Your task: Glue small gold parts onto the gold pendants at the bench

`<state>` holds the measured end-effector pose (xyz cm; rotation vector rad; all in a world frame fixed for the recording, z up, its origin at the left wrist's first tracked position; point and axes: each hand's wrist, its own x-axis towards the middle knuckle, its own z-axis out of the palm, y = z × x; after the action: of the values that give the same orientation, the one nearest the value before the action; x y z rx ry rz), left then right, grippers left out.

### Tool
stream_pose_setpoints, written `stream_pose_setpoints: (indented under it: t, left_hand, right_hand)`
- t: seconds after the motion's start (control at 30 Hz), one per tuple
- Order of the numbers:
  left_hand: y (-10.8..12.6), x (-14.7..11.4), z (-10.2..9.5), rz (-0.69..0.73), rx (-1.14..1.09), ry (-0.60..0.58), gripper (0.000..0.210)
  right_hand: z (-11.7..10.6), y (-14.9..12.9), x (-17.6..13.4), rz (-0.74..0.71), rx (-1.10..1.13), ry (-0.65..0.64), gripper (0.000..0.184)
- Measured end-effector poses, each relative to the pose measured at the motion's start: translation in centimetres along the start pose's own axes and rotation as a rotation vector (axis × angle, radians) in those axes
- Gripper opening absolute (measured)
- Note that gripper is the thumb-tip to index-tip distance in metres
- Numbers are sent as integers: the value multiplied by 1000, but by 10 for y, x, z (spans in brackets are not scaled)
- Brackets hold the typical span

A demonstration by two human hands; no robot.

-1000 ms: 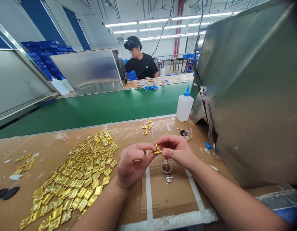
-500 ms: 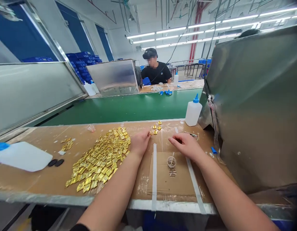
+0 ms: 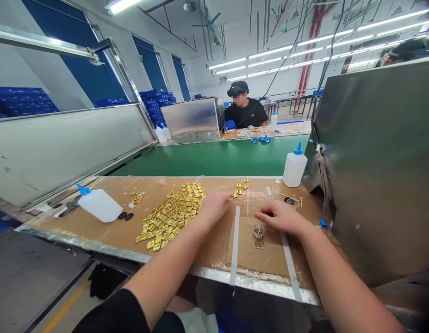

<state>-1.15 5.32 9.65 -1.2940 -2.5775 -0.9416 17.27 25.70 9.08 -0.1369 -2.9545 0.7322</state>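
My left hand (image 3: 217,206) reaches forward beside a pile of small gold-coloured pieces (image 3: 176,213). Its fingers are closed at a single gold-coloured piece (image 3: 235,195), next to a small group of similar pieces (image 3: 245,186). The fingertips are partly hidden behind the hand. My right hand (image 3: 282,216) hovers by a small clear cup (image 3: 258,231), thumb and fingers curled together. Whether anything is between those fingertips cannot be made out. The cup stands on a cardboard sheet (image 3: 266,259) taped along both sides.
A white bottle with blue cap (image 3: 295,169) stands at the back right, beside a metal panel (image 3: 377,171). Another bottle (image 3: 100,205) lies at left near black discs (image 3: 126,216). Beyond the table runs a green belt (image 3: 200,159); a person (image 3: 251,112) sits across it.
The view has swung left, showing more of the table's left side. My right hand has come down closer to the cup. My left hand stays at the same gold-coloured piece.
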Motion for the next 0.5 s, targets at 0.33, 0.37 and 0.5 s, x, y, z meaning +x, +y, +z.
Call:
stream_pose_setpoints:
  t: [0.33, 0.37, 0.5]
  left_hand:
    - [-84, 25, -53, -359, 285, -272, 10]
    - [-86, 25, -50, -370, 287, -274, 11]
    - [-90, 30, -40, -412, 275, -273, 15]
  right_hand:
    - [-3, -4, -3, -81, 73, -108, 39]
    - [-3, -5, -3, -97, 72, -102, 39]
    - [0, -5, -2, -157, 59, -66, 39]
